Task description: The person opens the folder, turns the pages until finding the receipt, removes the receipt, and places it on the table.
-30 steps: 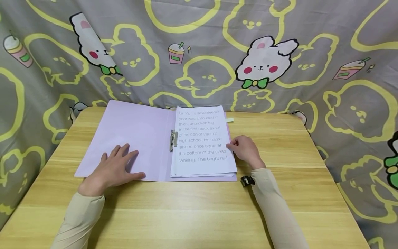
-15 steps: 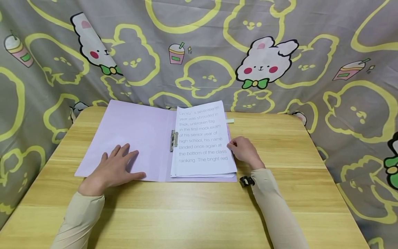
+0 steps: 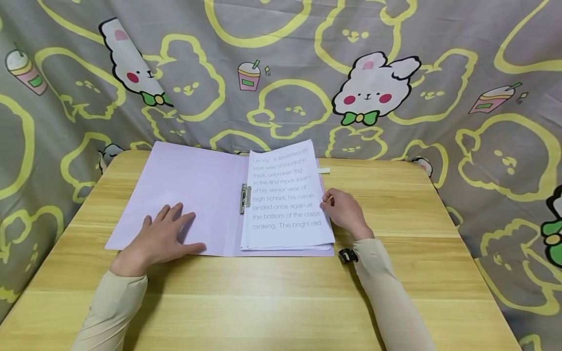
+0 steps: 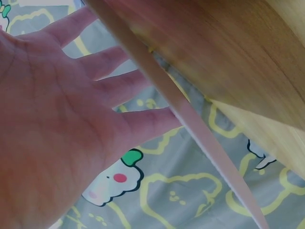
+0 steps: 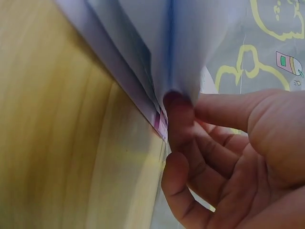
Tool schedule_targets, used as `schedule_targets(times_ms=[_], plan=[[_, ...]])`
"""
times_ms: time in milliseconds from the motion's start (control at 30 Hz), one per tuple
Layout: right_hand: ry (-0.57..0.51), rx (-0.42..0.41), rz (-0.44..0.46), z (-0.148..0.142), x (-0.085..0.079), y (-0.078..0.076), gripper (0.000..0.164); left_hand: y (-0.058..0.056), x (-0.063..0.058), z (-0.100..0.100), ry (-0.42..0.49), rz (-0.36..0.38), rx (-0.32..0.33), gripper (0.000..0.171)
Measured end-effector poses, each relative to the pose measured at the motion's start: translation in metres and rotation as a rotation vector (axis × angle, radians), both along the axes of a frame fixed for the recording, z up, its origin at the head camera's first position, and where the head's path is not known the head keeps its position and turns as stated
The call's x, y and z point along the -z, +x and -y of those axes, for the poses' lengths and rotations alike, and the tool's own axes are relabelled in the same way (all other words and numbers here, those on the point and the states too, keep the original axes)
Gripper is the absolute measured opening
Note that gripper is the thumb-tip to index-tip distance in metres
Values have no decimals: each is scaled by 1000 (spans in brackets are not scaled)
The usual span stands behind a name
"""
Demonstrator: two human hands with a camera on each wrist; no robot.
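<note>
A light purple folder lies open on the wooden table, its metal clip along the inner fold. On its right side rests a stack of printed paper. My left hand is spread flat on the left cover, fingers straight; the left wrist view shows the palm beside the cover's thin edge. At the paper's right edge, my right hand pinches the top paper between thumb and forefinger. The right wrist view shows the pinched paper bowed up, with other sheets below.
A pale green tab sticks out past the folder's right edge. The wooden table reaches a grey patterned curtain at the back and sides. A small black device sits at my right wrist.
The upper right corner of the top paper has lifted and curved upward. My right fingers have shifted slightly at the paper's edge; my left hand stays in place.
</note>
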State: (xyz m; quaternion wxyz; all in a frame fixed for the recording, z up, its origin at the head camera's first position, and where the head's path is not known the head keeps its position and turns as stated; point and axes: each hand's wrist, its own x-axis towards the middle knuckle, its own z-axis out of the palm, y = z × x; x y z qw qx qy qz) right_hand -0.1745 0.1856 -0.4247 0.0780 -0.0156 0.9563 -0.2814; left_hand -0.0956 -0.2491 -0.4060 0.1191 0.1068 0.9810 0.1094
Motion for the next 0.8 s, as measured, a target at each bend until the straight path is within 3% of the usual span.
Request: schedule_targets(times_ms=[267, 467, 800], plan=[[-84, -13, -32, 0, -5, 0, 20, 0, 1, 1, -4, -1, 0, 102], [-177, -62, -21, 0, -4, -1, 39, 0, 2, 2, -6, -4, 0, 102], [-470, -67, 105, -1, -1, -2, 58, 0, 1, 4, 4, -6, 12, 94]])
